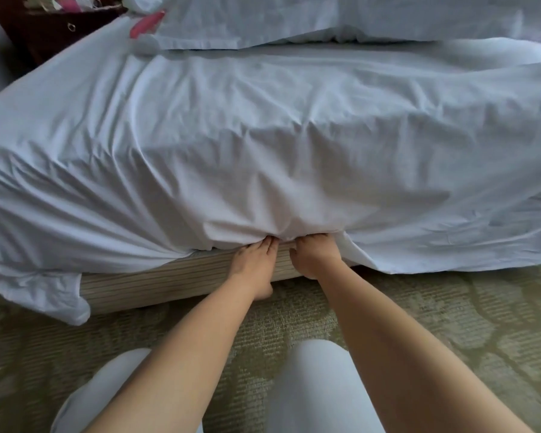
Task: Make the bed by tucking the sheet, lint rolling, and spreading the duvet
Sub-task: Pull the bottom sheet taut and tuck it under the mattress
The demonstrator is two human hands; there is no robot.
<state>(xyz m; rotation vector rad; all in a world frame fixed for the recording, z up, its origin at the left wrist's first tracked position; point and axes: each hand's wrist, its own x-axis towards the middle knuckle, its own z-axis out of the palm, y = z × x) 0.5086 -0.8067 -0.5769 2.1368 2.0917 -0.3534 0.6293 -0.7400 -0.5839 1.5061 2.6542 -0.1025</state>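
A white sheet (pixel 263 135) covers the mattress and hangs wrinkled over its near side. My left hand (pixel 255 260) and my right hand (pixel 314 256) sit side by side at the mattress's lower edge, above the striped bed base (pixel 169 278). Their fingertips are pushed in under the bunched sheet edge and hidden there. Left of my hands the sheet is drawn under the mattress; a loose corner (pixel 44 292) droops to the floor. To the right the sheet hangs free (pixel 450 245). A pink-handled lint roller (pixel 146 25) lies on the bed at the far left.
White pillows (pixel 325 17) lie along the head of the bed. A dark wooden nightstand (pixel 53 26) stands at the top left corner. Patterned green carpet (pixel 450 323) runs below the bed. My knees in white trousers (pixel 319 385) are near the bottom edge.
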